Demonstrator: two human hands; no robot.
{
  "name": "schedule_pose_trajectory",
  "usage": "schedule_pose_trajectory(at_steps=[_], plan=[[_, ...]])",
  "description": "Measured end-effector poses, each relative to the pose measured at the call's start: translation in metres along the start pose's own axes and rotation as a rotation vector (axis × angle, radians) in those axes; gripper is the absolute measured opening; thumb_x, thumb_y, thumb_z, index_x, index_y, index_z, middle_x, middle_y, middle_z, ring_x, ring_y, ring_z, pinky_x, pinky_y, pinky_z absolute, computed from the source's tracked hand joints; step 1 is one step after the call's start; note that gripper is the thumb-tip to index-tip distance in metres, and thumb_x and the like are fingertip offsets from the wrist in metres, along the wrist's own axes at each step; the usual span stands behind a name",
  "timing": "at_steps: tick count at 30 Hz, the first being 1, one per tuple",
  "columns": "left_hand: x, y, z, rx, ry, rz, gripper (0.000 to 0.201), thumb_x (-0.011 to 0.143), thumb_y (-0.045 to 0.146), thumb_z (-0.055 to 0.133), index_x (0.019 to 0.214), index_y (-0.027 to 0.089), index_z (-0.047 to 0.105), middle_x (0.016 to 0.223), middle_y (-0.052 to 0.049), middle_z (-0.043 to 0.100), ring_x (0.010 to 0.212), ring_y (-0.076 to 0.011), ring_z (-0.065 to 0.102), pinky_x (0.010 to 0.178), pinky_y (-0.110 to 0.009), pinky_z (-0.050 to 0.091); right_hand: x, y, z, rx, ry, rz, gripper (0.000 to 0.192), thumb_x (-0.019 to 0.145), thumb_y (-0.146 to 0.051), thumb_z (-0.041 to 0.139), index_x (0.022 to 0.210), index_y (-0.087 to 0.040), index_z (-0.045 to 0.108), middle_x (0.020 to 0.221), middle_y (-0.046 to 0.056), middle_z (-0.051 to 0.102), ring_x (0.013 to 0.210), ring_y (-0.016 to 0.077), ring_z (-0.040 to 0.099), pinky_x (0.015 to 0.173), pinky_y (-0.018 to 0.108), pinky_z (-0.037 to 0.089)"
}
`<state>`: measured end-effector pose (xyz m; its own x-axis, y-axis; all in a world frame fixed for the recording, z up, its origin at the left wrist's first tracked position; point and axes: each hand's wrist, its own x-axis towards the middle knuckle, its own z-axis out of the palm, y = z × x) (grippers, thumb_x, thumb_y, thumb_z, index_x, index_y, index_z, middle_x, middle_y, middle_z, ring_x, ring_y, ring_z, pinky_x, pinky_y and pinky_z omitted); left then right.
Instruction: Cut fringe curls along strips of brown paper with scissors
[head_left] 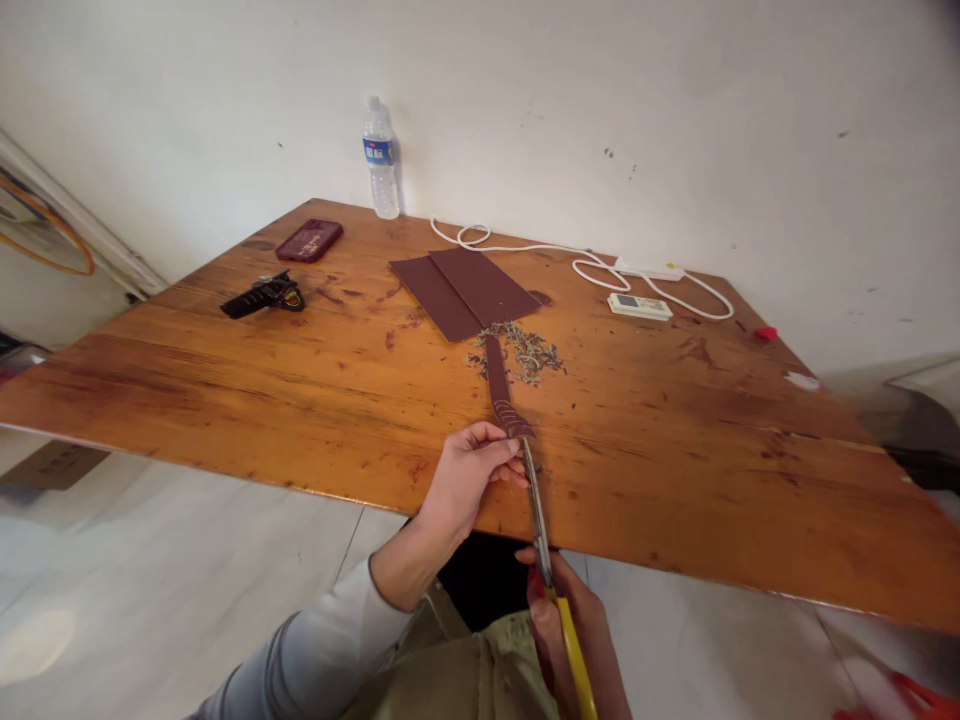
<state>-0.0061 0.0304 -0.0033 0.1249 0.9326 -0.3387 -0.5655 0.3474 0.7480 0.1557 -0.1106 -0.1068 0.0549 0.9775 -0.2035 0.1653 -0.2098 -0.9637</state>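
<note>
My left hand [472,465] pinches the near end of a narrow maroon strip [498,368], which looks like leather or card. That end is cut into a curled fringe of thin slits. Low at the table's front edge, my right hand [574,620] grips scissors [540,520] with yellow and red handles. Their blades point away from me, and the tips touch or nearly touch the strip beside my left fingertips. Just beyond lies a pile of thin cut shreds [529,352], close to the strip's far end.
Maroon sheets [469,292] lie behind the shreds. A phone [309,241] and a black claw-like clip [264,295] sit at left. A water bottle [382,165] stands by the wall. A white cable [525,247] and a small white device [640,307] lie at right.
</note>
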Motion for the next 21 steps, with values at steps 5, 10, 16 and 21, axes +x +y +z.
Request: schedule_pose_trajectory(at_steps=[5,10,16,21], plan=[[0.0,-0.001,-0.001,0.014,-0.002,0.021,0.034,0.058,0.028,0.098,0.064,0.016,0.067,0.061,-0.002,0.069,0.054,-0.0124,0.065,0.056,-0.024,0.059,-0.005,-0.017,0.012,-0.002,0.112,-0.031,0.087,0.087,-0.097,0.06,0.115,-0.018,0.084,0.068,0.0,0.065,0.054,0.0176,0.055,0.053,0.029,0.046],[0.0,-0.001,-0.002,0.02,-0.014,0.014,0.035,0.056,0.03,0.099,0.063,0.016,0.068,0.059,-0.002,0.069,0.053,-0.0119,0.064,0.056,-0.024,0.058,-0.003,-0.02,0.009,-0.014,0.094,-0.023,0.084,0.085,-0.095,0.065,0.111,-0.018,0.086,0.069,0.002,0.067,0.055,0.0188,0.057,0.054,0.03,0.05],[0.001,-0.002,-0.002,0.028,-0.014,0.014,0.037,0.057,0.033,0.1,0.065,0.016,0.069,0.06,-0.002,0.07,0.053,-0.012,0.065,0.057,-0.025,0.059,-0.003,-0.018,0.011,0.033,0.098,-0.006,0.072,0.089,-0.089,0.068,0.104,-0.02,0.083,0.064,-0.005,0.047,0.054,0.0152,0.042,0.05,0.027,0.039],[0.001,-0.002,-0.004,0.015,-0.012,0.013,0.034,0.059,0.031,0.1,0.066,0.016,0.07,0.061,-0.003,0.07,0.056,-0.0134,0.067,0.058,-0.026,0.061,-0.005,-0.018,0.013,0.013,0.091,0.015,0.071,0.09,-0.089,0.067,0.1,-0.02,0.08,0.066,-0.006,0.039,0.055,0.0143,0.032,0.047,0.026,0.026]])
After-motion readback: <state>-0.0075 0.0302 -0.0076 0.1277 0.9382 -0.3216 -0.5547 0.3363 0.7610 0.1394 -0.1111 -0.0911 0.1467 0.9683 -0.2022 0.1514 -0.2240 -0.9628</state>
